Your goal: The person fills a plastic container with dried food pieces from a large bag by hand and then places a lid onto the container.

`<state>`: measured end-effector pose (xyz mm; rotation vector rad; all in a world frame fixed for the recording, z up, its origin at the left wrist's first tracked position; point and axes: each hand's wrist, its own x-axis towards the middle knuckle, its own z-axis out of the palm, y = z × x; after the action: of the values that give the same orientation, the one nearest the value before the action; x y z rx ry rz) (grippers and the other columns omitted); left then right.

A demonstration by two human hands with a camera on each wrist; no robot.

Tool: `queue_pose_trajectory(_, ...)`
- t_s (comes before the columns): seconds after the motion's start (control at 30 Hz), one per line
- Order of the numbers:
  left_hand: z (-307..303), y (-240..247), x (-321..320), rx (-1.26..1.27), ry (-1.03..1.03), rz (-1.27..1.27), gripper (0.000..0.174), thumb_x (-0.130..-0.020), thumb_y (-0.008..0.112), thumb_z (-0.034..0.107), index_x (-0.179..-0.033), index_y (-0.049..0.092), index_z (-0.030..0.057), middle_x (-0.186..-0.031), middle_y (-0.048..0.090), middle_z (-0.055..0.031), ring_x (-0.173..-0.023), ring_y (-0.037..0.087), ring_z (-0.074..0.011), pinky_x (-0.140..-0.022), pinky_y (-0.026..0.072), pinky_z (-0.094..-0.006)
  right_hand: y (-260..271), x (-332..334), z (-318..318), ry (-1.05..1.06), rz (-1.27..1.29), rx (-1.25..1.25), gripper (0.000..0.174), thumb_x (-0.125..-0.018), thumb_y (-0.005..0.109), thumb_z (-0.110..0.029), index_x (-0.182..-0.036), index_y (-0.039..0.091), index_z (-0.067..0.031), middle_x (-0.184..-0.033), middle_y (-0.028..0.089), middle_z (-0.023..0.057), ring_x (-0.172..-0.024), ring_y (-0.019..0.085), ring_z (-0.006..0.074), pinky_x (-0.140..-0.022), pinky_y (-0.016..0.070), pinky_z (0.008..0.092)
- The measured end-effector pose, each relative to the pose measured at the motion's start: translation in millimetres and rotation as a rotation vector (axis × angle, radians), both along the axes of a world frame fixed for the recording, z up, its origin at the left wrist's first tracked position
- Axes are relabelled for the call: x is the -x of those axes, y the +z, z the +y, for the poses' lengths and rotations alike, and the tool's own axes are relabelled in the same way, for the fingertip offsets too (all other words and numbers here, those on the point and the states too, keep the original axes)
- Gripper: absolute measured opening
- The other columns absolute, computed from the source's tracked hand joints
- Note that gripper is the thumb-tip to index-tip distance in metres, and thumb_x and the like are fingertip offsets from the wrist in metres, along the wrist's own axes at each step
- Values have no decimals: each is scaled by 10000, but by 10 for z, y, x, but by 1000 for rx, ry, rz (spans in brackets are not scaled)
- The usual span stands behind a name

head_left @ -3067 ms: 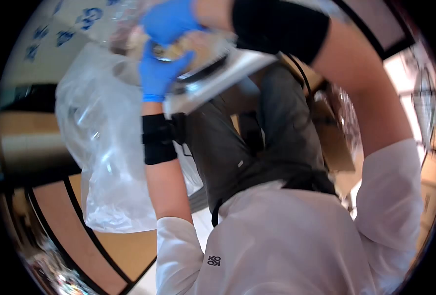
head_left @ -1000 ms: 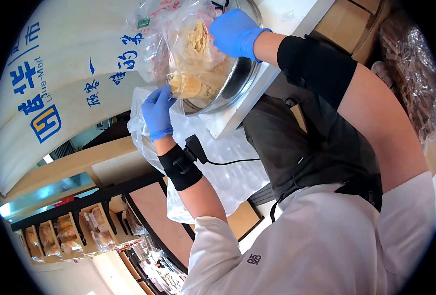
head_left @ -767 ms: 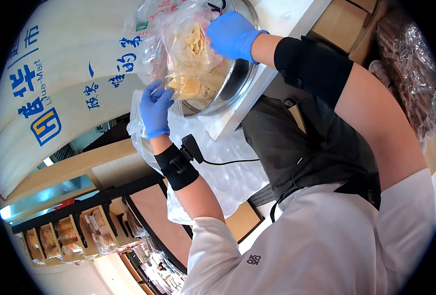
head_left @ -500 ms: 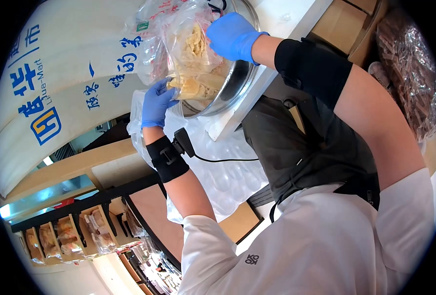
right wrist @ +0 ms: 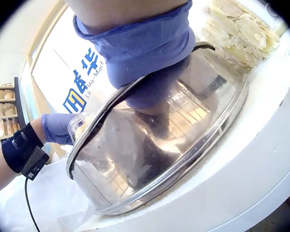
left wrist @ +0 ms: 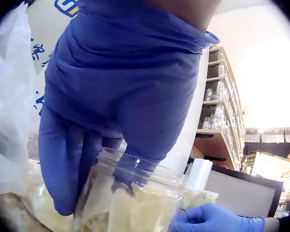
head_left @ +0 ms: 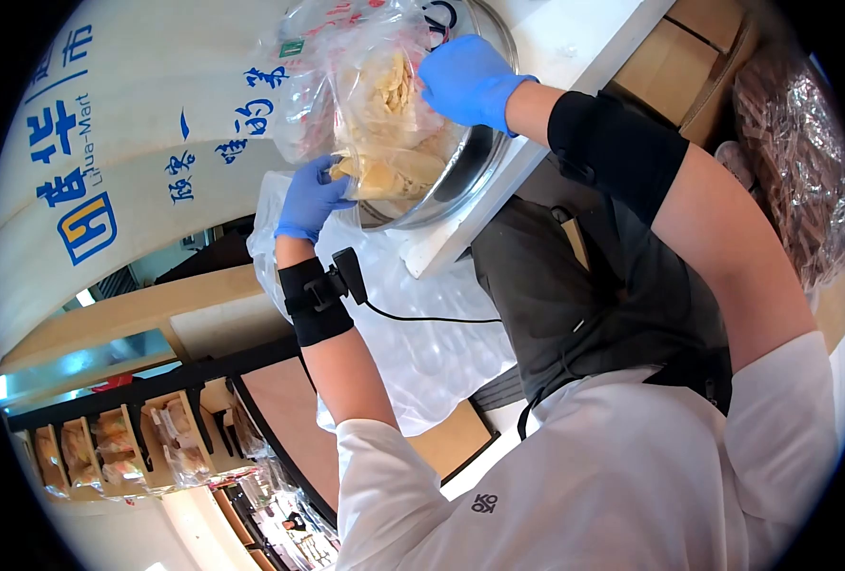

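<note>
My gloved left hand [head_left: 310, 198] holds a clear plastic jar [head_left: 394, 176] by its mouth end. Pale yellow dried slices fill much of the jar, which lies tilted over a steel bowl [head_left: 498, 157]. Close up in the left wrist view, the left fingers [left wrist: 63, 179] reach down around the jar's rim. My gloved right hand [head_left: 470, 84] is over the bowl's near side, by more pale slices [head_left: 391, 90] in a clear plastic bag [head_left: 308, 114]. The bowl wall [right wrist: 198, 125] hides the right fingertips in the right wrist view; I cannot tell whether they pinch anything.
The bowl stands on a white counter [head_left: 575, 48], near its edge. More flat slices [right wrist: 241, 34] lie beyond it. A large translucent bag [head_left: 422, 333] hangs below the counter. Cardboard boxes [head_left: 665, 71] and a wrapped brown bundle [head_left: 798, 171] are at the right.
Earlier, both hands were close together, blurred, at the upper middle; now they are apart. Over the last second the left fingers loosened, then settled around the jar's end. The right hand stayed over the bowl.
</note>
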<state>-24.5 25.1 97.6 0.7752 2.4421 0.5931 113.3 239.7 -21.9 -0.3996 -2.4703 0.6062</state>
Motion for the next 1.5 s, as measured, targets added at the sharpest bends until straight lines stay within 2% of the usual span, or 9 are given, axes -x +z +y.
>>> queue_pose_trajectory(0.07, -45, -38, 78, -91, 17, -74, 463, -749, 677, 75, -1184, 564, -33, -936, 637, -120, -764, 635, -156, -634, 558, -284, -69, 45, 12, -24, 73, -74, 221, -832, 559, -267, -777, 678, -90, -742, 652, 124, -710, 637, 310, -675, 499, 414)
queue_pose_trajectory(0.47, 58, 36, 147, 250, -175, 233, 466, -701, 686, 70, -1137, 583, -56, -947, 646, -156, -791, 659, -233, -637, 575, -333, -74, 39, 46, 35, 96, -64, 226, -824, 564, -296, -746, 664, -109, -728, 639, 117, -715, 620, 321, -680, 493, 423)
queue_pose_trajectory(0.8, 142, 152, -61, 166, -82, 156, 482, -700, 669, 48, -1152, 566, -84, -930, 644, -143, -743, 666, -253, -592, 599, -342, 14, 26, 46, 49, 20, -90, 264, -829, 541, -315, -754, 699, -117, -743, 666, 121, -700, 640, 321, -659, 500, 432)
queue_pose_trajectory(0.9, 86, 107, 35, 141, 6, -1, 492, -721, 664, 86, -1180, 555, -55, -926, 641, -132, -736, 673, -242, -549, 577, -316, 54, 18, 39, 49, -22, -79, 261, -834, 542, -319, -747, 687, -120, -750, 664, 124, -699, 637, 325, -657, 500, 437)
queue_pose_trajectory(1.07, 37, -3, 104, 238, -110, -3, 432, -795, 592, 187, -1193, 560, 23, -893, 642, -89, -659, 682, -176, -458, 443, -253, 118, 40, -3, 66, 55, 46, 214, -842, 549, -296, -793, 663, -122, -729, 652, 114, -700, 632, 326, -654, 498, 449)
queue_pose_trajectory(1.17, 36, -25, 130, 224, -114, -49, 432, -800, 577, 179, -1201, 553, 21, -876, 643, -76, -633, 680, -178, -454, 435, -255, 233, 149, -26, 164, 155, -75, 181, -850, 558, -252, -822, 644, -95, -798, 627, 129, -751, 611, 338, -685, 488, 438)
queue_pose_trajectory(1.3, 26, -87, 108, 139, -128, -3, 445, -794, 616, 186, -1190, 564, -9, -927, 654, -116, -650, 685, -216, -517, 501, -279, 217, 544, -4, 239, 99, -262, 169, -841, 568, -218, -859, 647, -70, -870, 612, 159, -806, 604, 351, -717, 487, 435)
queue_pose_trajectory(1.4, 43, -98, 92, 132, -71, 7, 467, -792, 647, 213, -1168, 564, -52, -1004, 645, -166, -716, 691, -245, -612, 559, -322, 167, 825, 68, 464, 45, -473, 163, -825, 574, -181, -892, 657, -57, -917, 617, 171, -866, 606, 364, -753, 487, 443)
queue_pose_trajectory(1.5, 65, -83, 106, 129, -96, -32, 503, -785, 650, 218, -1180, 547, -76, -1080, 633, -185, -765, 695, -258, -671, 577, -342, 260, 990, 71, 492, -303, -450, 223, -792, 565, -138, -957, 671, -32, -1027, 621, 203, -890, 634, 366, -785, 509, 422)
